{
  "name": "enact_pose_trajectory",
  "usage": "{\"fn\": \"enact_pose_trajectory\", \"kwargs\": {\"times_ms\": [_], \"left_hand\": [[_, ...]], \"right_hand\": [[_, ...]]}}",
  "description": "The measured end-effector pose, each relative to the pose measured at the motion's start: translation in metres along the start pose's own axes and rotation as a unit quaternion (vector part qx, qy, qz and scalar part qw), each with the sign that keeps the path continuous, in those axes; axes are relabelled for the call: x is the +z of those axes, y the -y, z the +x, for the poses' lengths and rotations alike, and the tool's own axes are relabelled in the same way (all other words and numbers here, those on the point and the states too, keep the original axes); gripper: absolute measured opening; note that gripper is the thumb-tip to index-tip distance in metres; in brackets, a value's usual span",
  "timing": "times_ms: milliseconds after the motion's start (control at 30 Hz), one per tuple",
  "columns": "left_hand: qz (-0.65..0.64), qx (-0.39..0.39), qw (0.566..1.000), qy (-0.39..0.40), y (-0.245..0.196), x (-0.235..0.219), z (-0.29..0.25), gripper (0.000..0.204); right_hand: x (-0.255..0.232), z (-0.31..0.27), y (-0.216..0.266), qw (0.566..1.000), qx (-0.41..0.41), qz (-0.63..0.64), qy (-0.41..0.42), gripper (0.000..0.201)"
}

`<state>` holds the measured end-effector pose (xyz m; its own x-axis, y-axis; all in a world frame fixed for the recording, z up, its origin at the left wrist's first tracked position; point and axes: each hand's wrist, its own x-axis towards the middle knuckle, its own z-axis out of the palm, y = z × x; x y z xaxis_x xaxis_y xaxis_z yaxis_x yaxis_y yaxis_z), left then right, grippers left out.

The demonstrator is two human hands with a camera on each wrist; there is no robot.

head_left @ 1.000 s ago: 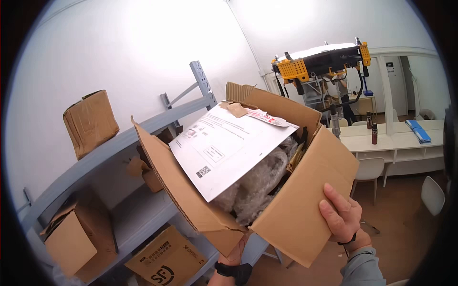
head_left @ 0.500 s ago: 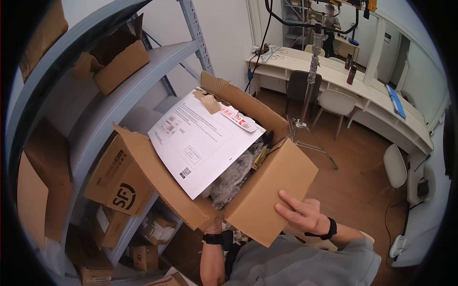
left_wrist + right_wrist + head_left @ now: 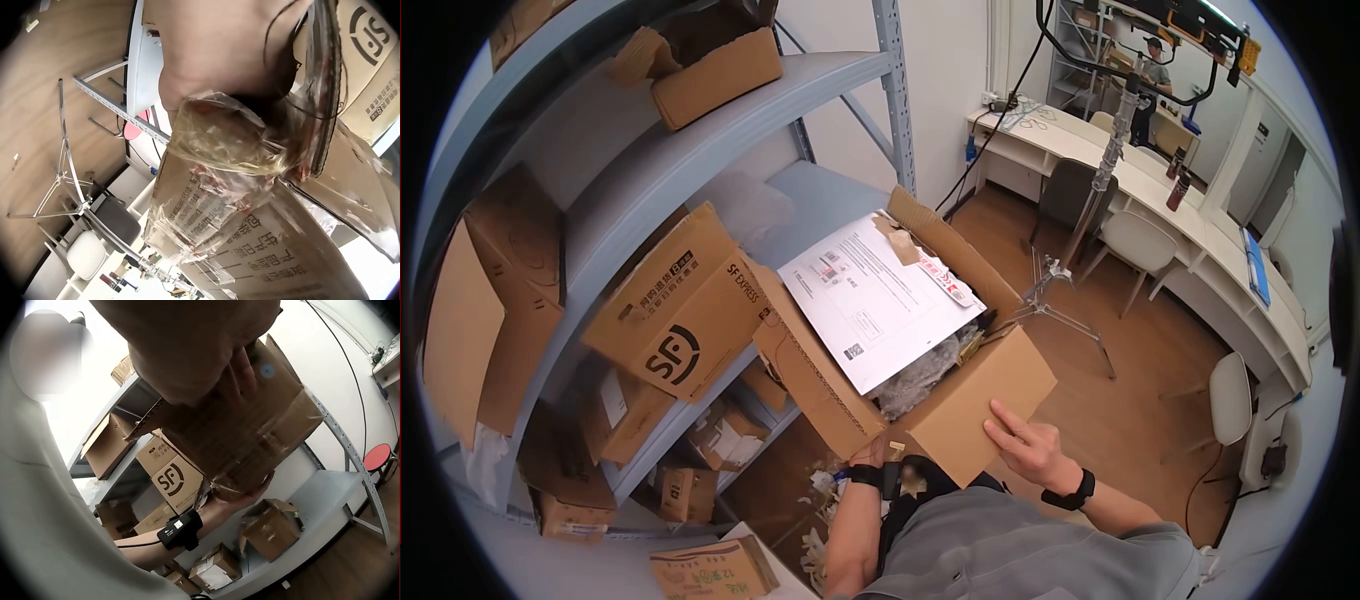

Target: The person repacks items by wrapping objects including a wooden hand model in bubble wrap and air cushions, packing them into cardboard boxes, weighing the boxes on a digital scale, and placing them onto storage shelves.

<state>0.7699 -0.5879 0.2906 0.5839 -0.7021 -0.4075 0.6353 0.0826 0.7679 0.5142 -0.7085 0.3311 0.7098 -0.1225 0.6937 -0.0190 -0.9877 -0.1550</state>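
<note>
Both hands carry an open cardboard box [image 3: 985,400] with its flaps spread, held tilted in front of the body. On top inside lies a white printed mailer [image 3: 870,300] with a torn strip along its upper edge. Crumpled clear plastic wrap [image 3: 920,378] shows beneath it. My right hand [image 3: 1028,445] grips the near right flap, thumb side on its upper face; in the right wrist view some fingers reach below the flap. My left hand [image 3: 250,495] supports the taped underside with fingers stretched along it; the head view hides most of them.
A grey metal shelf [image 3: 730,130] stands to the left, its board [image 3: 820,205] just beyond the box. An SF Express carton [image 3: 675,320] and several other boxes sit on it. At the right are a tripod stand [image 3: 1055,275], white chairs [image 3: 1138,240] and a long counter [image 3: 1090,150].
The head view has tilted down, bringing the lower shelves and floor into sight. The box, in the same hold, has come down in front of the shelf, beside the SF Express carton.
</note>
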Motion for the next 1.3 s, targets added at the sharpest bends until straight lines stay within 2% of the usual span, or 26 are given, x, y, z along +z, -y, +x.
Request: {"fn": "enact_pose_trajectory", "kwargs": {"times_ms": [100, 167, 233, 300, 433, 500, 533, 633, 700, 800, 867, 967, 1033, 1067, 1133, 1167, 1233, 1300], "left_hand": [[0.022, -0.008, 1.000, -0.009, 0.000, -0.017, 0.030, 0.040], [0.038, -0.013, 0.999, -0.011, 0.024, -0.036, 0.032, 0.040], [0.058, -0.021, 0.998, -0.013, 0.015, -0.020, 0.062, 0.040], [0.080, -0.033, 0.996, -0.019, 0.024, -0.022, 0.066, 0.040], [0.108, -0.064, 0.992, -0.031, 0.028, -0.045, 0.091, 0.041], [0.120, -0.070, 0.990, -0.039, 0.028, -0.045, 0.097, 0.041], [0.127, -0.070, 0.989, -0.043, 0.026, -0.049, 0.100, 0.041], [0.157, -0.068, 0.984, -0.054, 0.031, -0.058, 0.108, 0.042], [0.177, -0.078, 0.979, -0.061, 0.052, -0.079, 0.098, 0.042], [0.193, -0.117, 0.972, -0.070, 0.065, -0.092, 0.102, 0.042], [0.209, -0.117, 0.968, -0.067, 0.090, -0.109, 0.097, 0.043], [0.239, -0.139, 0.959, -0.065, 0.107, -0.111, 0.105, 0.043], [0.258, -0.148, 0.953, -0.062, 0.120, -0.114, 0.108, 0.044], [0.269, -0.151, 0.949, -0.061, 0.123, -0.118, 0.110, 0.044], [0.288, -0.157, 0.943, -0.061, 0.132, -0.125, 0.114, 0.044], [0.297, -0.161, 0.939, -0.064, 0.129, -0.123, 0.118, 0.044], [0.314, -0.172, 0.931, -0.075, 0.126, -0.118, 0.132, 0.044], [0.329, -0.175, 0.924, -0.088, 0.128, -0.114, 0.140, 0.045]], "right_hand": [[0.030, -0.006, -0.009, 1.000, 0.008, -0.015, -0.016, 0.039], [0.043, -0.014, -0.017, 0.999, -0.005, -0.015, -0.035, 0.040], [0.047, -0.011, -0.028, 0.998, -0.013, -0.013, -0.055, 0.040], [0.049, 0.003, -0.037, 0.993, -0.040, 0.012, -0.115, 0.040], [0.062, 0.018, -0.052, 0.993, -0.046, 0.012, -0.104, 0.045], [0.073, 0.028, -0.067, 0.999, 0.004, 0.025, -0.045, 0.051], [0.084, 0.033, -0.073, 0.998, 0.011, 0.042, -0.045, 0.056], [0.101, 0.045, -0.076, 0.996, -0.009, 0.073, -0.044, 0.056], [0.104, 0.048, -0.071, 0.996, -0.010, 0.083, -0.025, 0.055], [0.095, 0.038, -0.063, 0.995, -0.005, 0.096, 0.029, 0.055], [0.092, 0.047, -0.070, 0.995, -0.016, 0.090, 0.036, 0.054], [0.056, 0.049, -0.053, 0.992, 0.026, 0.095, 0.084, 0.053], [0.027, 0.068, -0.045, 0.977, 0.077, 0.065, 0.188, 0.054], [0.024, 0.071, -0.054, 0.977, 0.079, 0.063, 0.186, 0.054], [0.020, 0.076, -0.075, 0.978, 0.066, -0.017, 0.195, 0.057], [0.020, 0.094, -0.081, 0.978, 0.067, -0.016, 0.195, 0.057], [0.028, 0.151, -0.092, 0.991, -0.019, -0.052, 0.121, 0.061], [0.039, 0.200, -0.101, 0.983, -0.151, -0.070, 0.084, 0.060]]}}
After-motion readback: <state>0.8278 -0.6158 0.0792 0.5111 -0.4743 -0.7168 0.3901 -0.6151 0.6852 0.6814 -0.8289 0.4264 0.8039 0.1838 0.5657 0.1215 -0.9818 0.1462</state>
